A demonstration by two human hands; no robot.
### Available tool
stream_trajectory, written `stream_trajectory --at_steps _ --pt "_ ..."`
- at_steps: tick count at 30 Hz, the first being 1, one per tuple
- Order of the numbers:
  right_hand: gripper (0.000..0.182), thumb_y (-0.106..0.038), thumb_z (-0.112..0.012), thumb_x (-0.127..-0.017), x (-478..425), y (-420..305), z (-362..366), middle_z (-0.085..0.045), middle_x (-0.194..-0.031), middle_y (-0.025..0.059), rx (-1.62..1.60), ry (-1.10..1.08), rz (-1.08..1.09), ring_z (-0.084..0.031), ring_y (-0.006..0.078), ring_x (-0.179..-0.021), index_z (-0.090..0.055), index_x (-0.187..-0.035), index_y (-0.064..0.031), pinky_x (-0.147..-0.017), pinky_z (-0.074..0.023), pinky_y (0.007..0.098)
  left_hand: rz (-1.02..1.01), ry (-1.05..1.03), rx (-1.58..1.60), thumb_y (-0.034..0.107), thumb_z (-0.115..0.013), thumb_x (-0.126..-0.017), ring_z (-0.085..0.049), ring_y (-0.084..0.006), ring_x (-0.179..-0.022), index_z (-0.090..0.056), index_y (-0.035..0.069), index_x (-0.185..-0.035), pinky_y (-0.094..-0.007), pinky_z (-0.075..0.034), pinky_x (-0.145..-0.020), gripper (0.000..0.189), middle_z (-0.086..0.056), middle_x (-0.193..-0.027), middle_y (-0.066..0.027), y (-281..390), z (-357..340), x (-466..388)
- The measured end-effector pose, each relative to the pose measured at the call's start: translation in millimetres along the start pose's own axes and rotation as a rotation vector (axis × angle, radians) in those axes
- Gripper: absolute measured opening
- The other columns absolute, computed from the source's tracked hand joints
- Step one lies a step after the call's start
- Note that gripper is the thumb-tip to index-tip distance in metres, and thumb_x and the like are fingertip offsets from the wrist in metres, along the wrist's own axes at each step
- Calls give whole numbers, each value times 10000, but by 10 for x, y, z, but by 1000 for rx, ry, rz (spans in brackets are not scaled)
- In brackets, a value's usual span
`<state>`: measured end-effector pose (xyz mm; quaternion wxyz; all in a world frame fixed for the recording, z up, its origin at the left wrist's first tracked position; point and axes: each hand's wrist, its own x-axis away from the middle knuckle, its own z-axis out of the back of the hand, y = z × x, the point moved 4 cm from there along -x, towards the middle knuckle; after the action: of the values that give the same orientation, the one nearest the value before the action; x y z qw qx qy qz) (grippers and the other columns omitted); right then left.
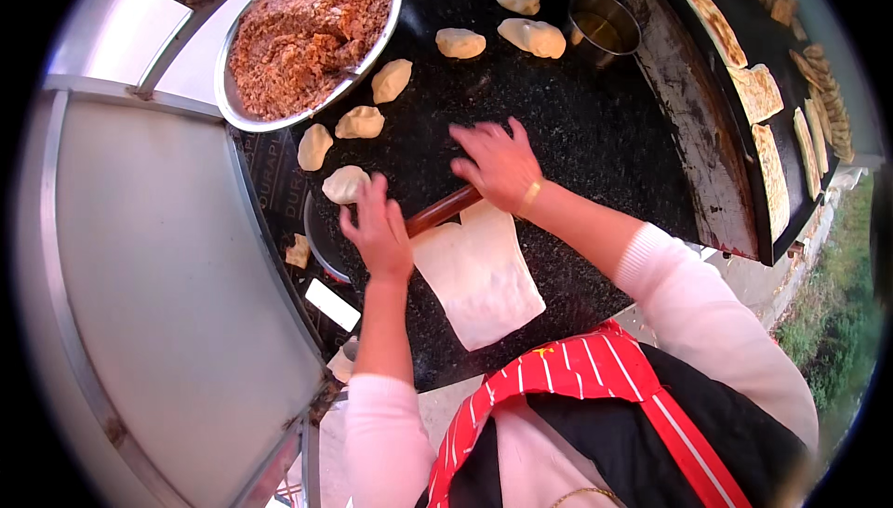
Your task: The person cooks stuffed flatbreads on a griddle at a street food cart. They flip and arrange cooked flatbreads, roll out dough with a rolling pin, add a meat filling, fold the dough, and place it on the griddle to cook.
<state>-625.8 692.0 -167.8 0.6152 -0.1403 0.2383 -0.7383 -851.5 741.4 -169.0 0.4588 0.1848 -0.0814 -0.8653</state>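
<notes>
A brown wooden rolling pin (445, 211) lies at a slant across the far edge of a thin white dough sheet (481, 285). My left hand (380, 232) is over the pin's left end, fingers spread and stretched forward. Over its right end is my right hand (499, 166), also with fingers apart and slightly blurred. Both palms seem to rest on the pin without the fingers wrapping it. Just beyond my left fingertips sits a dough lump (345, 185), partly hidden by them. The sheet is flat on the black speckled stone worktop (558, 124).
Several dough lumps (460, 43) curve around the far side. A large metal bowl (227, 100) holds reddish minced filling (307, 40). Beside the griddle (774, 180), with browned flatbreads (771, 180), stands a metal cup of oil (603, 26). A white rectangular object (333, 305) lies left.
</notes>
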Motion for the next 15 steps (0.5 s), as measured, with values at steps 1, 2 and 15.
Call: stream_trajectory --at_steps 1,2,15 --pt "549 -365 -645 -900 166 68 37 -582 -1347 91 61 -18 95 -475 290 -1304 -522 -1384 -139 -1116 -291 562 -34 -65 106 179 -570 -975 -421 -298 -1413 -497 93 -1420 -540 -234 -1125 459 -529 -1455 -83 34 -18 123" --pt "564 -355 -668 -877 336 131 59 -574 -1353 85 119 -42 196 -481 281 -1292 -525 -1381 -145 -1107 -305 547 -54 -59 125 171 -584 -963 -461 -295 -1359 -531 85 -1380 -512 -265 -1107 429 -560 -1405 -88 81 2 183" --pt "521 -324 -526 -965 1527 18 61 -467 -1499 138 121 -91 17 -404 320 -1384 -508 -1411 -55 -1105 -348 481 74 -196 -62 155 -475 -917 -294 -397 -1475 -447 -73 -1428 -564 -204 -1177 559 -374 -1554 -242 444 186 1220"
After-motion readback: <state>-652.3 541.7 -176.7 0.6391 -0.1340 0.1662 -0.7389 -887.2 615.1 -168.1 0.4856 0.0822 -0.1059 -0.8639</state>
